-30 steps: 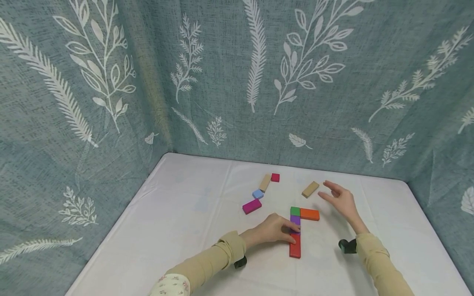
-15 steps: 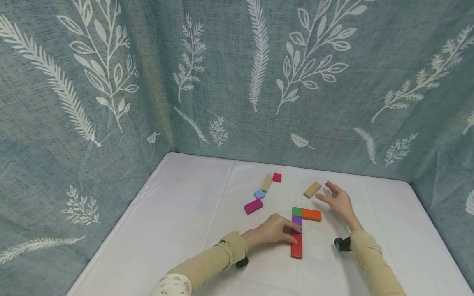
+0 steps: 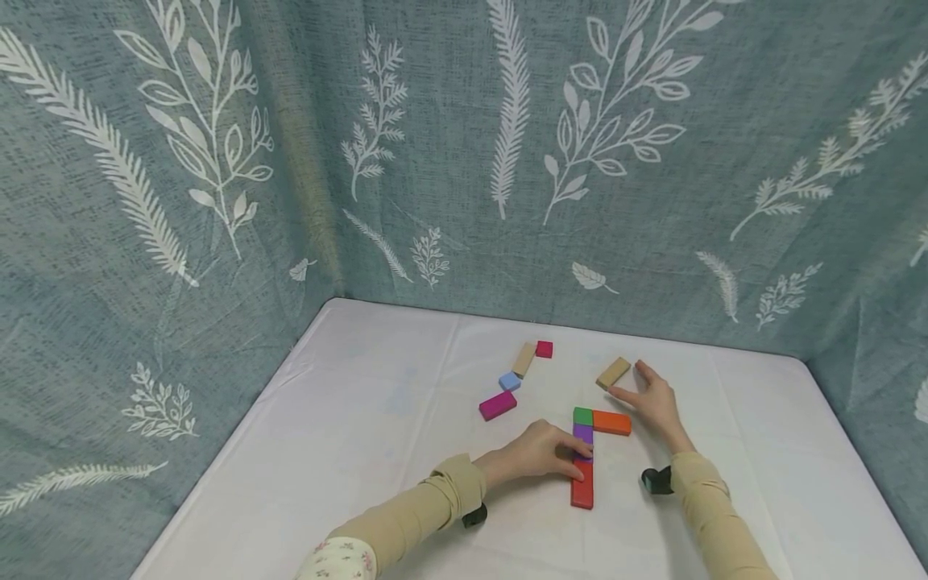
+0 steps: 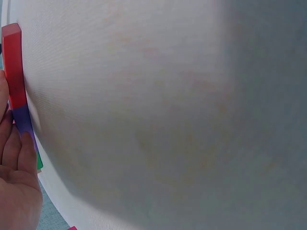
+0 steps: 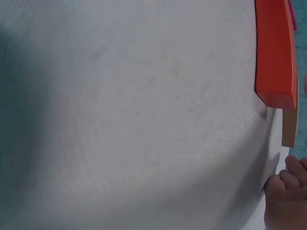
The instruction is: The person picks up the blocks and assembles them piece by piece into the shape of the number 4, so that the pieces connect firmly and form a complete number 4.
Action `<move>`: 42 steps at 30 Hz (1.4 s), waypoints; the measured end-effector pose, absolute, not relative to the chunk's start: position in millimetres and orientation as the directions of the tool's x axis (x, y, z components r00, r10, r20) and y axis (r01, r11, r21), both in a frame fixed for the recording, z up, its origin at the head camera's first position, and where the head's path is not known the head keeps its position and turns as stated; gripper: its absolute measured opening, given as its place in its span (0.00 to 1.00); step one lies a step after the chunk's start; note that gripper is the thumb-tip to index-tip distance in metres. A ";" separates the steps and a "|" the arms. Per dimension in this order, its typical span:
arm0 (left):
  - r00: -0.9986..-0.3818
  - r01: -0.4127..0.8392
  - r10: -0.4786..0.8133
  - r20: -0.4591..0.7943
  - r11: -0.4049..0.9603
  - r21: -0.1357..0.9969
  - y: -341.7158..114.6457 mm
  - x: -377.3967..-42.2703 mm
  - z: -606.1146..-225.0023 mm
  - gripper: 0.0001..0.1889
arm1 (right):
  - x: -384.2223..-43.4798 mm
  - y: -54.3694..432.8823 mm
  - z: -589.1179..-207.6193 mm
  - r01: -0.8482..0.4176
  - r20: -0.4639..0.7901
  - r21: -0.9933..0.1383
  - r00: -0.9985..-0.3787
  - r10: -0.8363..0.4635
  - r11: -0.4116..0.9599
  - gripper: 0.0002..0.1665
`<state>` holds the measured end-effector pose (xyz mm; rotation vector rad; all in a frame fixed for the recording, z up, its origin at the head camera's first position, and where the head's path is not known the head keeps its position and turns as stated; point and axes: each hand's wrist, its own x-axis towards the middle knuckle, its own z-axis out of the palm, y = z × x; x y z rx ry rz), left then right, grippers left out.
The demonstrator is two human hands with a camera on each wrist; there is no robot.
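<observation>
Head view: red block [image 3: 582, 493] on white table [image 3: 362, 395], leaf-printed curtain [image 3: 457, 153] behind

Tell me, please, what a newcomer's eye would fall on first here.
Probably the leaf-patterned curtain filling the background. Next come the red block, purple block and green block lined up at the left hand on the white table, with an orange block beside the green one.

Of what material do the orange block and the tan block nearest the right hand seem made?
Orange block: painted wood or plastic, slightly glossy, from its even colour and faint highlights. Tan block: probably bare wood, matt, from its wood-like colour.
</observation>
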<state>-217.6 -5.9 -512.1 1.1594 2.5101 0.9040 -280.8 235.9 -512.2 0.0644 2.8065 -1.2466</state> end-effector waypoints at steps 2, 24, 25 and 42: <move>-0.665 0.598 0.746 0.035 0.503 0.624 -5.9 -217.4 -511.5 0.19 | -281.9 234.3 -513.5 0.071 -0.083 -0.738 -0.996 0.014 0.671 0.51; -0.661 0.579 0.750 0.014 0.498 0.645 -4.8 -214.4 -511.0 0.19 | -278.5 219.7 -511.5 0.144 -0.118 -0.704 -0.989 0.085 0.695 0.49; -0.662 0.577 0.749 0.013 0.499 0.646 -4.7 -214.3 -510.7 0.19 | -278.8 219.6 -511.3 0.146 -0.118 -0.700 -0.989 0.089 0.699 0.49; -0.666 0.594 0.745 0.031 0.504 0.627 -2.3 -218.2 -505.7 0.18 | -284.3 223.1 -507.3 0.114 -0.069 -0.676 -0.993 0.091 0.728 0.46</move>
